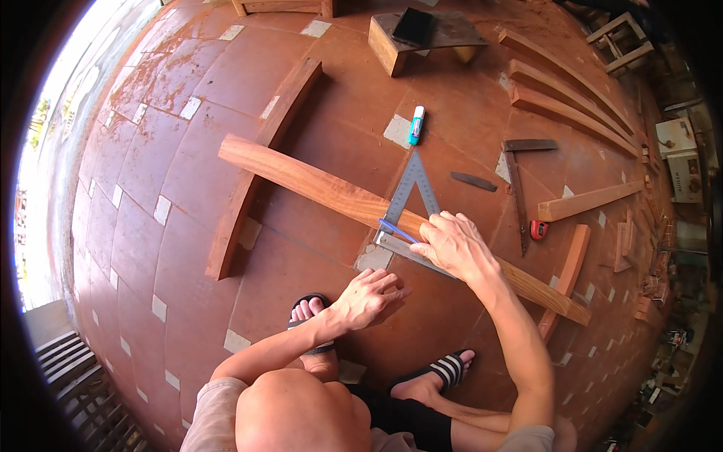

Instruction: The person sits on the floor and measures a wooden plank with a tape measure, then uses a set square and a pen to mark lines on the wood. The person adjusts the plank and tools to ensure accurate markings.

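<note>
A long wooden beam (pixel 324 184) lies slantwise before me, its left end resting across another timber (pixel 226 237). On the beam sits a metal triangle square (pixel 399 203), its thick edge along the beam's near side. My right hand (pixel 456 245) is closed around a blue pen (pixel 395 229) and lies over the square's right part, hiding some of it. The pen's far end points left over the square. My left hand (pixel 369 300) hovers nearer to me, short of the beam, fingers loosely bent and partly blurred, with nothing visible in it.
Beyond the square lie a teal and white correction pen (pixel 416 126), a dark blade (pixel 474 181) and a carpenter's square (pixel 514 188). A red tape measure (pixel 538 230) is at right. Curved timbers (pixel 572 90) and a low bench (pixel 448 38) holding a black phone (pixel 413 27) stand farther off.
</note>
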Demonstrator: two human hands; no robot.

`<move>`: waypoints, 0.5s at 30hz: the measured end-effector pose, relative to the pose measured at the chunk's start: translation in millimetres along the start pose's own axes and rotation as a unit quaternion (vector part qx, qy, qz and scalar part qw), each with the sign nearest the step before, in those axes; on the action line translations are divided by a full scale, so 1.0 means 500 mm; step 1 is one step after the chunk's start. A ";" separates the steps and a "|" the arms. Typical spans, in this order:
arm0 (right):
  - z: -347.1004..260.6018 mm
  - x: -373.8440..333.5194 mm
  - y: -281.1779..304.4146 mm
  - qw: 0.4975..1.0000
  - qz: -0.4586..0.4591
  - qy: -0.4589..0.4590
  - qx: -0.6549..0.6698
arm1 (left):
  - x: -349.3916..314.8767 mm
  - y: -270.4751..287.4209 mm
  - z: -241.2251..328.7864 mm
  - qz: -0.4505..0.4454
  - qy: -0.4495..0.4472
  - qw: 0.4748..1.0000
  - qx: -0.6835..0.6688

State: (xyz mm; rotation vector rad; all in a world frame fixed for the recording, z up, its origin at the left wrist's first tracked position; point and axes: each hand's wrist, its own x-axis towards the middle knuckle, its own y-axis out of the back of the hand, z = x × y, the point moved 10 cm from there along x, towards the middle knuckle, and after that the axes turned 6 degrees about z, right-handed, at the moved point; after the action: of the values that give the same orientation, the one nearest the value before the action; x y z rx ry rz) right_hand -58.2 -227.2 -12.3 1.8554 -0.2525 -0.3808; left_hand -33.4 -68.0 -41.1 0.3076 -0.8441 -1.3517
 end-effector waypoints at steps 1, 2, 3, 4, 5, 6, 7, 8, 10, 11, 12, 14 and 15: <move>-0.001 0.003 -0.001 1.000 0.005 0.002 0.007 | -0.003 0.003 -0.001 0.000 0.007 1.000 -0.004; 0.002 0.006 -0.005 1.000 0.000 -0.006 0.014 | -0.006 0.007 -0.002 0.001 0.013 1.000 -0.009; 0.008 0.007 -0.009 0.999 -0.008 -0.023 0.021 | -0.007 0.012 -0.004 0.005 0.020 1.000 -0.016; 0.001 0.010 0.001 0.999 0.019 -0.011 0.031 | -0.007 0.017 -0.007 0.010 0.026 0.999 -0.022; -0.001 0.012 0.010 0.998 0.041 -0.007 0.041 | -0.008 0.020 -0.009 0.015 0.031 0.999 -0.037; 0.003 0.013 0.011 0.998 0.044 -0.019 0.049 | -0.009 0.025 -0.012 0.026 0.031 0.999 -0.029; 0.002 0.014 0.013 0.997 0.047 -0.014 0.061 | -0.010 0.030 -0.016 0.037 0.029 0.998 -0.028; 0.009 0.014 0.008 0.997 0.030 -0.025 0.071 | -0.012 0.033 -0.025 0.042 0.037 0.998 -0.032; 0.019 0.021 0.009 0.995 0.021 -0.033 0.094 | -0.020 0.054 -0.059 0.087 0.101 0.989 -0.069; 0.019 0.018 0.020 0.994 0.030 -0.026 0.106 | -0.030 0.074 -0.075 0.112 0.137 0.981 -0.083; 0.014 0.028 0.042 0.991 0.058 0.003 0.121 | -0.045 0.098 -0.106 0.116 0.206 0.968 -0.085; 0.014 0.031 0.095 0.982 0.111 0.012 0.155 | -0.085 0.182 -0.156 0.123 0.351 0.926 -0.063; 0.020 0.041 0.114 0.982 0.096 0.003 0.162 | -0.122 0.232 -0.177 0.166 0.468 0.856 -0.147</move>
State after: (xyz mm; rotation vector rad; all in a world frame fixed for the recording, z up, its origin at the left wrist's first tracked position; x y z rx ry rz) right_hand -42.3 -261.1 36.3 2.1272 -0.5098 -0.2097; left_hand 112.8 -7.7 -47.7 0.4913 0.1360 -0.8187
